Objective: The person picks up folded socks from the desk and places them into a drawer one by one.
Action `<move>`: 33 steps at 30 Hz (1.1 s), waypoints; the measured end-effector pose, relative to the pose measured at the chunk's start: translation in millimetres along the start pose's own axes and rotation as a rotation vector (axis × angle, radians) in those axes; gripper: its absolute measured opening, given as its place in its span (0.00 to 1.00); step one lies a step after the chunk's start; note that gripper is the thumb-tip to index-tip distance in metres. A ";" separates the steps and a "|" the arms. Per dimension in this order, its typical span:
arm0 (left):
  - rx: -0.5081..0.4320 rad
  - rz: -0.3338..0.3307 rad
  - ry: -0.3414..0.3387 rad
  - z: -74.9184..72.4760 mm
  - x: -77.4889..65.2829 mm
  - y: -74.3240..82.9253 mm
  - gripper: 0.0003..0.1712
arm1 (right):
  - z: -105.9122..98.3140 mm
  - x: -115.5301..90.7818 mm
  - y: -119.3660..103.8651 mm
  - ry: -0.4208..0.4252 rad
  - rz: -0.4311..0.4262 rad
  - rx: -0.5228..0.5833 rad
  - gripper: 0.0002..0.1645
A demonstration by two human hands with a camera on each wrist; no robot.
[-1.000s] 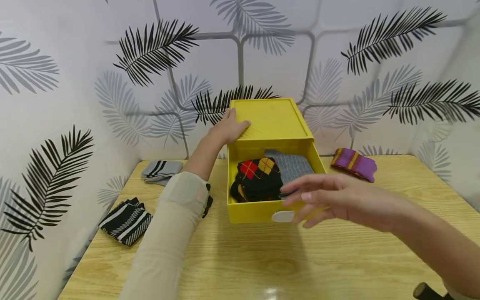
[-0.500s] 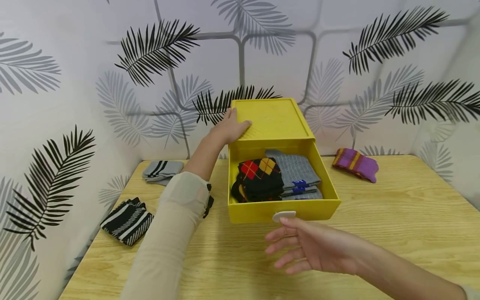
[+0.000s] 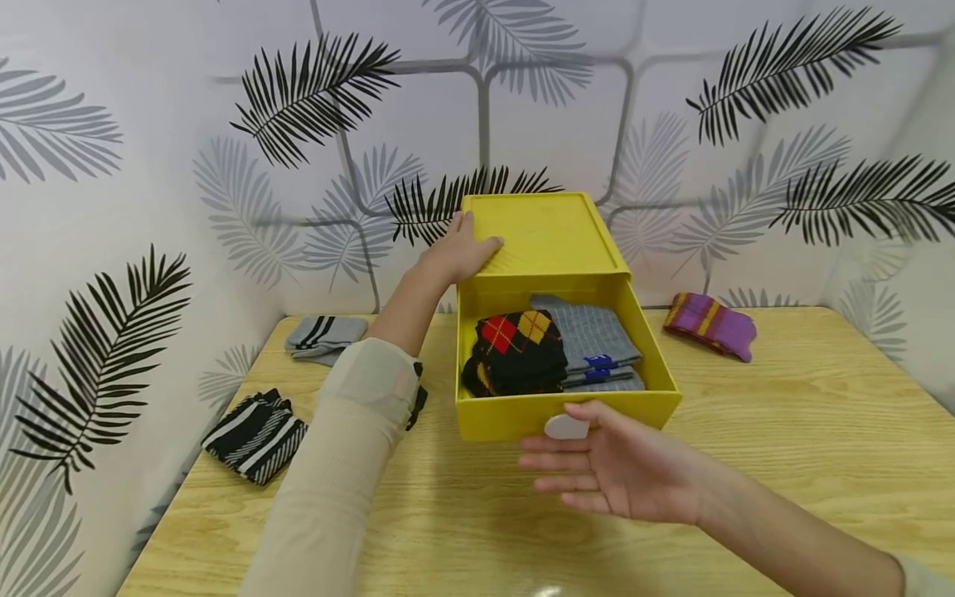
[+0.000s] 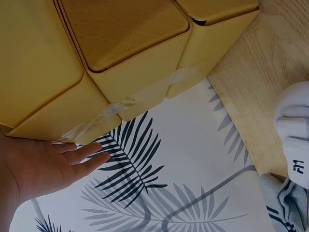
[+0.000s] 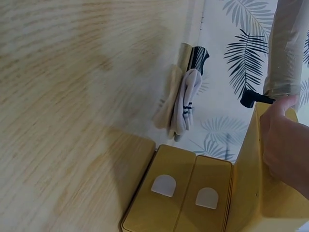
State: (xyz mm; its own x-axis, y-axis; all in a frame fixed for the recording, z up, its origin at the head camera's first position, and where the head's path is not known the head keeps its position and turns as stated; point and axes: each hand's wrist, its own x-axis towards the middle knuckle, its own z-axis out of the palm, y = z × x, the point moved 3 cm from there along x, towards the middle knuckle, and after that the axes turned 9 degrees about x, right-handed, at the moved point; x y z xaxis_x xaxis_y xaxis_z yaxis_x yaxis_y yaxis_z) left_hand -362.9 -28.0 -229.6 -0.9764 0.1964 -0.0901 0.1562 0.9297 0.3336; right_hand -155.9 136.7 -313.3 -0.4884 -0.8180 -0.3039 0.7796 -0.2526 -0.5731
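A yellow drawer box (image 3: 548, 232) stands at the back of the table, its top drawer (image 3: 485, 421) pulled out. Inside are folded black argyle socks (image 3: 522, 348) with red and yellow diamonds, beside grey ribbed socks (image 3: 597, 336) with blue labels. My left hand (image 3: 457, 251) rests on the box's left top edge; in the left wrist view its fingers (image 4: 87, 164) reach along the side. My right hand (image 3: 619, 464) is at the drawer front, thumb beside the white handle (image 3: 567, 426), straight fingers below it. In the right wrist view that hand (image 5: 287, 147) overlaps the drawer's wall.
Grey socks with black stripes (image 3: 324, 337) and black-and-white striped socks (image 3: 255, 437) lie to the left on the wooden table (image 3: 791, 431). Purple and yellow socks (image 3: 710, 325) lie right of the box. Lower drawers (image 5: 179, 212) show in the right wrist view. A patterned wall (image 3: 552, 116) stands behind.
My right hand has moved from over the drawer's front right corner down and then slightly up to the handle, uncovering the grey socks. My left hand has stayed on the box.
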 end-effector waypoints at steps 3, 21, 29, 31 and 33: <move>0.003 -0.001 -0.002 0.1 0.7 -0.1 0.41 | 1.7 -0.3 -3.0 -0.002 0.015 -0.003 0.37; -0.001 -0.002 0.001 0.2 1.3 -1.4 0.42 | -5.3 8.9 -35.8 0.018 0.017 -0.061 0.38; -0.008 -0.004 0.014 0.8 2.5 -1.3 0.42 | -12.1 21.4 -51.1 0.026 -0.006 -0.124 0.39; -0.005 -0.006 0.016 1.3 2.9 -1.2 0.42 | -14.5 24.7 -55.2 0.031 -0.016 -0.141 0.40; -0.004 -0.006 0.017 1.7 3.1 -1.0 0.42 | -16.9 28.1 -59.3 0.041 -0.027 -0.160 0.40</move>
State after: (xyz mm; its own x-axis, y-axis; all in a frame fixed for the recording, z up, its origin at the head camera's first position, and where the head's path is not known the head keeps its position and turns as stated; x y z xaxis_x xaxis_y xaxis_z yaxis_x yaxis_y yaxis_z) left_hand -365.9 -27.8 -231.9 -0.9797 0.1852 -0.0764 0.1495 0.9297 0.3366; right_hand -222.4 137.4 -300.7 -0.5264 -0.7893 -0.3162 0.6955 -0.1857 -0.6941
